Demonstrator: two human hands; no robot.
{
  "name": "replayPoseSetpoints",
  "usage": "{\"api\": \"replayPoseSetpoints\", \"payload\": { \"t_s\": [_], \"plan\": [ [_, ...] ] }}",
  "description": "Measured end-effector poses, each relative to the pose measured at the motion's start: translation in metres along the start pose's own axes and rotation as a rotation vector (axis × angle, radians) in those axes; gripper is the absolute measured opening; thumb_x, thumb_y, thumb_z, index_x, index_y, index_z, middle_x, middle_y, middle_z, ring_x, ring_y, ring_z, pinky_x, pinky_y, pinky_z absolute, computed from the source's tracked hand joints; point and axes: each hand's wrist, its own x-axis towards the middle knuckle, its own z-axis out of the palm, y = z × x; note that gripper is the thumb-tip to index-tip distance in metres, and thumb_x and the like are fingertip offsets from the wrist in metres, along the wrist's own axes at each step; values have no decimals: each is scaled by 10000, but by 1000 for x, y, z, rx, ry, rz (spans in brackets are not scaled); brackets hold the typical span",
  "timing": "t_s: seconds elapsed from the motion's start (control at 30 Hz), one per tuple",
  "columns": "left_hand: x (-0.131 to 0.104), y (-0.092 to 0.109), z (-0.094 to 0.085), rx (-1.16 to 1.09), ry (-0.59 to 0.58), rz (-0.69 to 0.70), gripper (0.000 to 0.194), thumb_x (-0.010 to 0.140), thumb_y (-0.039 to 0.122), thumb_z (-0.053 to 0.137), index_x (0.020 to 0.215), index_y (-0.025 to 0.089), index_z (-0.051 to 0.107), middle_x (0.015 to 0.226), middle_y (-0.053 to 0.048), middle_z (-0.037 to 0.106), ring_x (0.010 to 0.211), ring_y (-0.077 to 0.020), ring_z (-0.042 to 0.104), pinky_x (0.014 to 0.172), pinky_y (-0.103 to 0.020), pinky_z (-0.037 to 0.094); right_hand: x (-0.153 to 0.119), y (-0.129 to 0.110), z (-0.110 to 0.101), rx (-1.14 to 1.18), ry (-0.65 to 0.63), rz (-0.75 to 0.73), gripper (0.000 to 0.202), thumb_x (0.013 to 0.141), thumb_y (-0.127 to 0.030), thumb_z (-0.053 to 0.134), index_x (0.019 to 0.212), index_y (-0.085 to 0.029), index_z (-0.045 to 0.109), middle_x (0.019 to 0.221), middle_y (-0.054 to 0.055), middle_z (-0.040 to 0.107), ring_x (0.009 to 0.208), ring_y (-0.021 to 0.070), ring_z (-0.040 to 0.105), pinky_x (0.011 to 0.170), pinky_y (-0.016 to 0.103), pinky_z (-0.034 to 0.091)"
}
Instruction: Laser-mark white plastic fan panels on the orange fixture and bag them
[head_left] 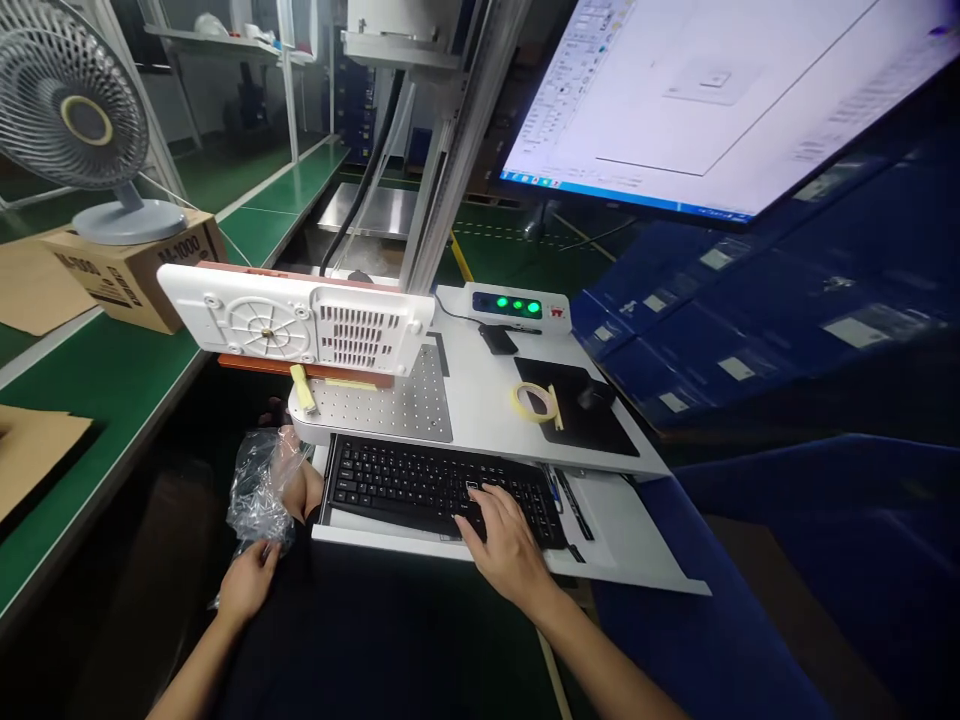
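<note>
Low on the left, my left hand (251, 582) pinches the lower end of a crumpled clear plastic bag (259, 490). My right hand (506, 540) lies with its fingers spread over the right part of a black keyboard (405, 480). The keyboard sits in a pulled-out white tray (637, 540) under the worktop. Above it, a white plastic housing (289, 320) with a vent grille and a round ribbed area stands on its long edge in an orange-brown holder (255, 364). A strip of yellow tape (303, 388) hangs from the holder.
A perforated metal plate (424, 410) lies under the holder. Right of it are a tape roll (535, 402), a black mouse (596, 395) on a mat and a box with green-lit buttons (517, 304). A monitor (697, 100) hangs upper right; a fan (82, 110) stands left on a carton (142, 270).
</note>
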Motion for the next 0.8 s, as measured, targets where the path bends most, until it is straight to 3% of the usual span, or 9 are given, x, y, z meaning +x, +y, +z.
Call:
{"api": "replayPoseSetpoints", "payload": {
  "t_s": [0.27,0.5,0.8],
  "plan": [
    [3,3,3,-1,16,18,392,1168,491,424,1085,237,711,1214,-116,824,1185,-345,759,913,-373,490,18,16,-2,29,58,-80,374,1112,-384,637,1444,-215,608,1317,158,719,1315,382,644,1098,637,612],
    [3,6,3,-11,32,15,388,1171,474,424,1033,240,701,1143,-106,829,1150,-330,767,883,-358,485,12,16,2,26,136,-22,258,1080,-332,636,1315,-231,663,1322,176,662,1255,392,660,1020,645,638],
    [3,6,10,-68,56,11,379,1160,462,423,1024,245,702,1113,-96,822,1135,-328,762,902,-369,481,12,24,6,-47,110,-48,267,1095,-375,576,1311,-225,617,1299,178,631,1187,390,670,933,636,673]
  ]
}}
